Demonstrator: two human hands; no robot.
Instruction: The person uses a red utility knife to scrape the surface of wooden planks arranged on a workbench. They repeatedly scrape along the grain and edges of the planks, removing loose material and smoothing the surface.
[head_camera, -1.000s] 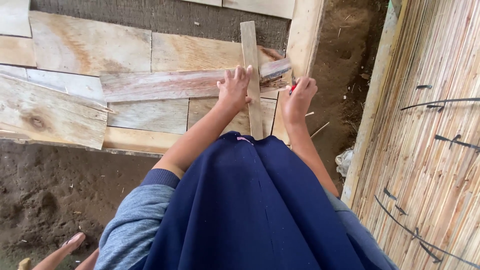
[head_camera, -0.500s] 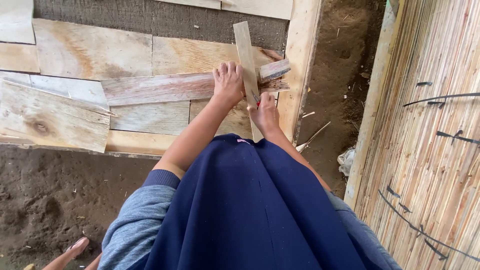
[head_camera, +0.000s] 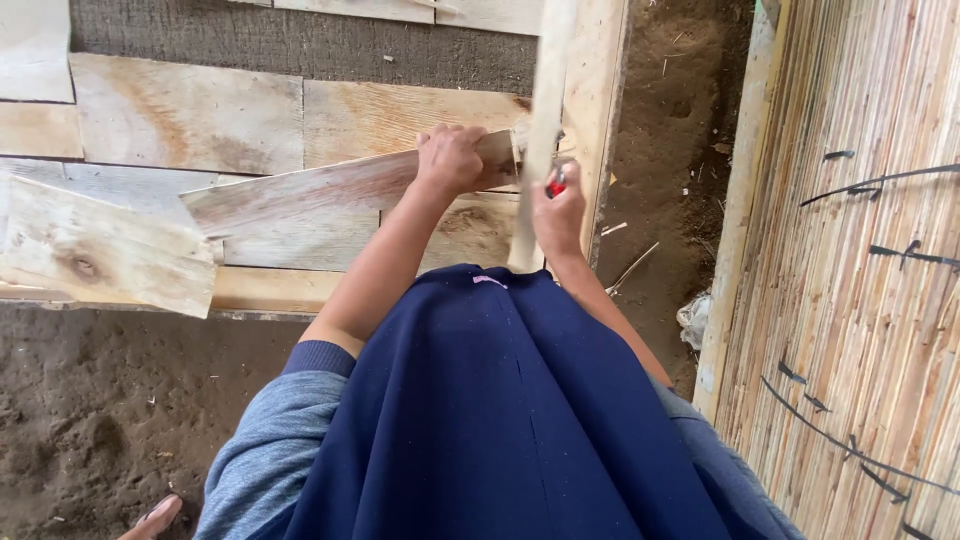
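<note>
- Standing over plank flooring (head_camera: 190, 110) beside bare dirt.
- Left hand (head_camera: 452, 158) clamping weathered board (head_camera: 300, 190), lying tilted across planks.
- Right hand (head_camera: 558, 205) closing around red pencil (head_camera: 556, 184) against upright slat (head_camera: 540, 140).
- Looking stiff, light, splintery; best gripping mid-length.

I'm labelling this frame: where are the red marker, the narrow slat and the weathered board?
red marker (head_camera: 555, 186), head view, its red tip above the right hand.
narrow slat (head_camera: 545, 110), head view, mid-length.
weathered board (head_camera: 320, 190), head view, its top face.

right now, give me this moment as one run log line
left hand: gripping weathered plank | right hand: holding red-handled tool against narrow wooden slat | slat crosses plank end | base: wooden board platform
</note>
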